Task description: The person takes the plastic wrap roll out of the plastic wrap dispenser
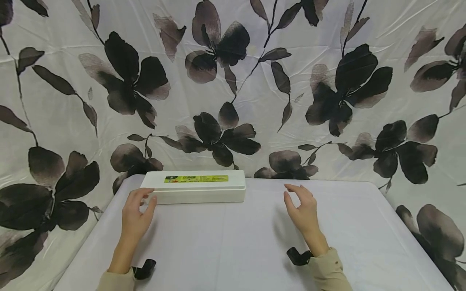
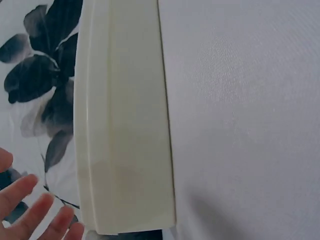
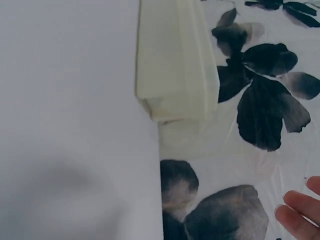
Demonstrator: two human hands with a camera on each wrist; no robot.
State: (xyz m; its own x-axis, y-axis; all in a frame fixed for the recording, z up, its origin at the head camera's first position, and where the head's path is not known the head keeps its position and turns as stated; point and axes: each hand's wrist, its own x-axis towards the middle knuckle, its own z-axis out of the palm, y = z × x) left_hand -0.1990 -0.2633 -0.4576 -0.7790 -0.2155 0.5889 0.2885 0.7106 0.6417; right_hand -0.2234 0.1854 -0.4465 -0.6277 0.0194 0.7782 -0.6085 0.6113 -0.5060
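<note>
Left hand [image 1: 137, 214] near long white box [image 1: 202, 196]

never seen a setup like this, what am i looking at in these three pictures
No robot here, just a person's two bare hands. The wide picture comes from a camera on the head, looking forward and down; the other two come from cameras on the left and right wrists. On the white table sits a long pale box with a yellow-green label; flowered cloth hangs behind. The left hand is near the box's left end, the right hand off to its right. Neither holds anything.
</note>
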